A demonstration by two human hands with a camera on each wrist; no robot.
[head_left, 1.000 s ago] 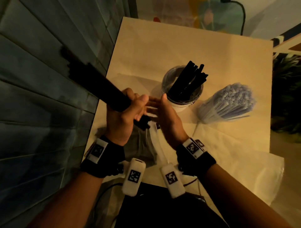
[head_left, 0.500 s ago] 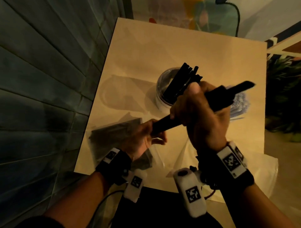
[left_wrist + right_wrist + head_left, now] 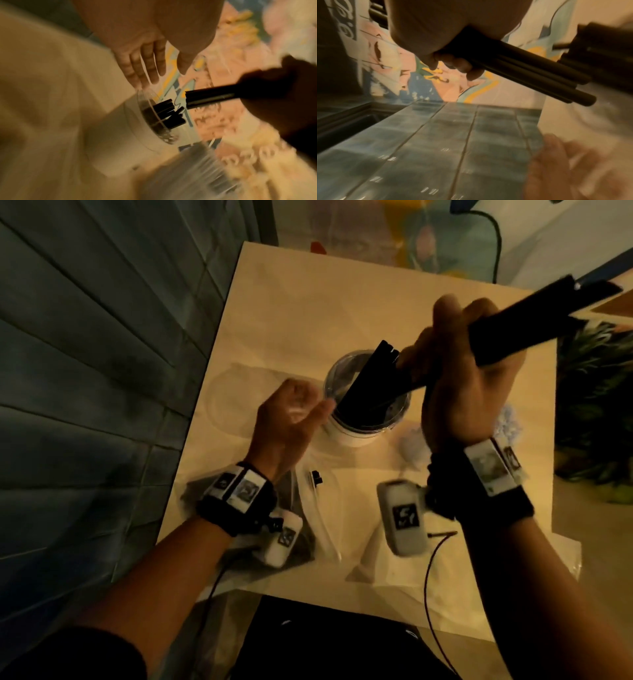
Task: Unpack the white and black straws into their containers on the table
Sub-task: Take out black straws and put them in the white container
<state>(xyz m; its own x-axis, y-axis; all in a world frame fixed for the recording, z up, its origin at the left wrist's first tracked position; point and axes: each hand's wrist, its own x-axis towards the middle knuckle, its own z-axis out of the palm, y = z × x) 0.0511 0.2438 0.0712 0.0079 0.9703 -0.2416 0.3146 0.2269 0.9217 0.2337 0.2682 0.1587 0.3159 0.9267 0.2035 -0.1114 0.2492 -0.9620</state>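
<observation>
My right hand [image 3: 466, 378] grips a thick bundle of black straws [image 3: 534, 323], slanted above the clear, white-based container [image 3: 352, 436]. The bundle's lower end [image 3: 209, 97] hangs just over the black straws [image 3: 366, 395] standing in that container. My left hand [image 3: 294, 419] is open, fingers [image 3: 145, 65] straight at the container's left rim, holding nothing. The right wrist view shows my fingers curled round the bundle [image 3: 530, 75]. The white straws [image 3: 510, 422] lie to the right, mostly hidden behind my right wrist; they appear blurred in the left wrist view [image 3: 197, 169].
Clear plastic bags [image 3: 322, 508] lie crumpled on the near part of the beige table [image 3: 308, 320]. A tiled wall [image 3: 102, 371] runs along the table's left edge. A plant [image 3: 596, 405] stands off the right edge. Cables hang by the near edge.
The black bundle passed from my left hand to my right, which lifted it up and right over the container. My left hand let go and moved up beside the container's rim.
</observation>
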